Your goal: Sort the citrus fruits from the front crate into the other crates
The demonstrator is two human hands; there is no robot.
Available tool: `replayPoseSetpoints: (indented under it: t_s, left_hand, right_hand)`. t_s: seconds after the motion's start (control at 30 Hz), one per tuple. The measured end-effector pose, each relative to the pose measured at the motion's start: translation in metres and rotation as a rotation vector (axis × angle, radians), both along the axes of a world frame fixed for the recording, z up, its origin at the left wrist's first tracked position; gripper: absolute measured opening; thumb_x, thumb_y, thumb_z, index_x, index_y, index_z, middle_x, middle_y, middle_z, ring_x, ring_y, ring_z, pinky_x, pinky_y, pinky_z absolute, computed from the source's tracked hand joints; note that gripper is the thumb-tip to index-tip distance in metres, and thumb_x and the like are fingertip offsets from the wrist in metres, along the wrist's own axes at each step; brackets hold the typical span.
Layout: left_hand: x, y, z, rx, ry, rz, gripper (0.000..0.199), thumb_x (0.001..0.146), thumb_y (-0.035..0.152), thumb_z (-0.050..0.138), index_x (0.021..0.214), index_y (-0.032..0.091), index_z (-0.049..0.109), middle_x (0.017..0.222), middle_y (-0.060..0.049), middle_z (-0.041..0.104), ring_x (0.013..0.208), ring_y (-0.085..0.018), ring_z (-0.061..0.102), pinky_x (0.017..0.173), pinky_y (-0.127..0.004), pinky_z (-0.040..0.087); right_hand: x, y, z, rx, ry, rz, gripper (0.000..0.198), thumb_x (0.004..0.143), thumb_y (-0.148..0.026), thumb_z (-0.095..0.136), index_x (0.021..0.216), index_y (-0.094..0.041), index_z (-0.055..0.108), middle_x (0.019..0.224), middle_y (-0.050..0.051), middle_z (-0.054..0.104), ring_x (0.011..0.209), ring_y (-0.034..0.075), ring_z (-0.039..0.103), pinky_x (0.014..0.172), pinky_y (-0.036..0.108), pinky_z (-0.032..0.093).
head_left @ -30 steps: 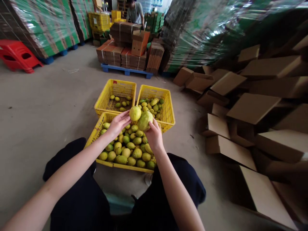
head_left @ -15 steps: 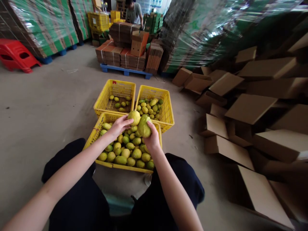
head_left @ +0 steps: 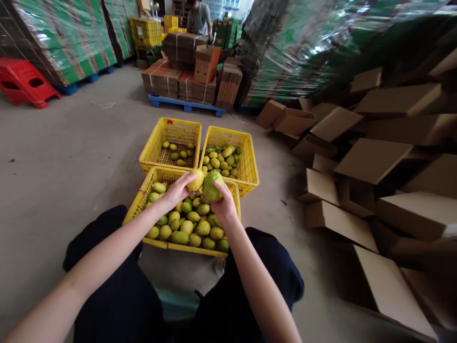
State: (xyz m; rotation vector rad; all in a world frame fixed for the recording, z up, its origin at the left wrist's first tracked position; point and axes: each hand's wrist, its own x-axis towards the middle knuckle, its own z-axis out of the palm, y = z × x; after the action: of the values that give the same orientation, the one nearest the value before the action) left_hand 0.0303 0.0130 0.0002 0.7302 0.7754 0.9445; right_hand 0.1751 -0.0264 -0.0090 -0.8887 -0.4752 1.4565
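My left hand (head_left: 179, 189) is closed around a yellow lemon (head_left: 196, 181). Beside it, my right hand (head_left: 225, 204) grips a larger, greener lemon (head_left: 212, 186), its thumb and fingers around the lower right side. Both fruits are held up close together above the near yellow crate (head_left: 150, 242), which is filled with green and yellow lemons (head_left: 186, 227). Behind it stand two more yellow crates: the far left crate (head_left: 144, 159) has a few lemons on its bottom, and the far right crate (head_left: 252, 166) holds a larger heap at its left side.
Open cardboard boxes (head_left: 373, 161) lie piled along the right. A blue pallet (head_left: 187, 104) with bundled flat cartons stands ahead, with a person (head_left: 200, 21) behind it. A red stool (head_left: 26, 82) is at left, near wrapped stacks (head_left: 67, 38).
Both lemons have turned in my fingers, and the right one now shows a greener side. My left hand has lowered slightly with its lemon.
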Motion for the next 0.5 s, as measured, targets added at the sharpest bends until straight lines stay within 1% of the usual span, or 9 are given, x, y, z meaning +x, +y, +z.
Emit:
replayPoseSetpoints:
  t_s: [0.07,0.13,0.17,0.2,0.27,0.3,0.33,0.4,0.5]
  left_hand:
    - [0.0014,-0.0033,-0.0011,0.038,0.066,-0.013,0.031,0.074,0.023,0.074,0.102,0.017,0.062,0.081,-0.002,0.07,0.06,-0.012,0.061,0.052,-0.022,0.046]
    - [0.0006,-0.004,-0.0029,0.053,0.103,-0.02,0.029,0.077,0.031,0.074,0.099,0.017,0.062,0.072,-0.001,0.067,0.051,-0.011,0.057,0.046,-0.021,0.042]
    - [-0.0004,-0.0033,-0.0041,0.045,0.112,-0.038,0.029,0.08,0.039,0.07,0.096,0.016,0.063,0.066,-0.001,0.066,0.047,-0.011,0.056,0.044,-0.021,0.039]
    - [-0.0016,-0.0023,-0.0053,0.024,0.121,-0.062,0.033,0.084,0.047,0.064,0.091,0.015,0.064,0.06,-0.002,0.064,0.044,-0.011,0.054,0.041,-0.022,0.036]
    - [-0.0039,0.0003,-0.0078,-0.042,0.14,-0.111,0.049,0.089,0.059,0.051,0.078,0.014,0.065,0.051,-0.005,0.061,0.038,-0.012,0.05,0.037,-0.023,0.03]
    - [-0.0048,0.0014,-0.0088,-0.078,0.145,-0.127,0.054,0.089,0.062,0.046,0.072,0.014,0.064,0.047,-0.006,0.059,0.036,-0.011,0.048,0.036,-0.023,0.028]
    - [-0.0055,0.0022,-0.0095,-0.111,0.142,-0.131,0.057,0.09,0.063,0.043,0.069,0.015,0.063,0.045,-0.006,0.057,0.034,-0.011,0.046,0.035,-0.022,0.027]
    - [-0.0062,0.003,-0.0093,-0.172,0.096,-0.107,0.055,0.091,0.062,0.042,0.068,0.016,0.062,0.043,-0.005,0.055,0.033,-0.01,0.043,0.033,-0.021,0.026]
    - [-0.0063,0.0038,-0.0063,-0.252,-0.068,-0.086,0.048,0.091,0.058,0.045,0.073,0.017,0.06,0.049,-0.003,0.055,0.034,-0.009,0.042,0.033,-0.019,0.028]
  right_hand:
    - [-0.0004,-0.0016,0.0023,-0.001,-0.007,0.028,0.026,0.066,-0.035,0.078,0.086,-0.022,0.07,0.076,-0.002,0.073,0.062,0.016,0.065,0.05,0.026,0.053]
    - [-0.0008,-0.0018,0.0037,-0.051,0.025,0.002,0.024,0.067,-0.038,0.076,0.083,-0.021,0.069,0.073,-0.002,0.072,0.059,0.016,0.064,0.048,0.025,0.052]
    - [-0.0011,-0.0015,0.0041,-0.081,0.04,-0.03,0.023,0.068,-0.039,0.075,0.081,-0.021,0.068,0.072,-0.002,0.072,0.059,0.015,0.064,0.049,0.025,0.052]
    - [-0.0014,-0.0009,0.0042,-0.109,0.051,-0.062,0.023,0.07,-0.04,0.074,0.081,-0.021,0.068,0.071,-0.002,0.072,0.058,0.015,0.064,0.05,0.024,0.053]
    - [-0.0018,0.0002,0.0042,-0.148,0.066,-0.102,0.022,0.073,-0.04,0.073,0.082,-0.021,0.068,0.071,-0.002,0.073,0.058,0.014,0.065,0.053,0.024,0.055]
    - [-0.0018,0.0007,0.004,-0.162,0.078,-0.1,0.021,0.075,-0.04,0.072,0.083,-0.021,0.068,0.072,-0.002,0.073,0.059,0.014,0.066,0.055,0.024,0.056]
    - [-0.0016,0.0011,0.0037,-0.174,0.094,-0.08,0.022,0.077,-0.041,0.071,0.084,-0.021,0.068,0.073,-0.002,0.074,0.061,0.015,0.067,0.055,0.024,0.057]
    - [-0.0006,0.002,0.0027,-0.195,0.128,-0.027,0.026,0.081,-0.047,0.069,0.088,-0.021,0.069,0.077,0.0,0.075,0.067,0.017,0.07,0.057,0.026,0.058]
    - [0.0015,0.0038,-0.0005,-0.225,0.159,0.006,0.038,0.083,-0.057,0.066,0.095,-0.021,0.069,0.085,0.004,0.076,0.079,0.02,0.072,0.065,0.03,0.062]
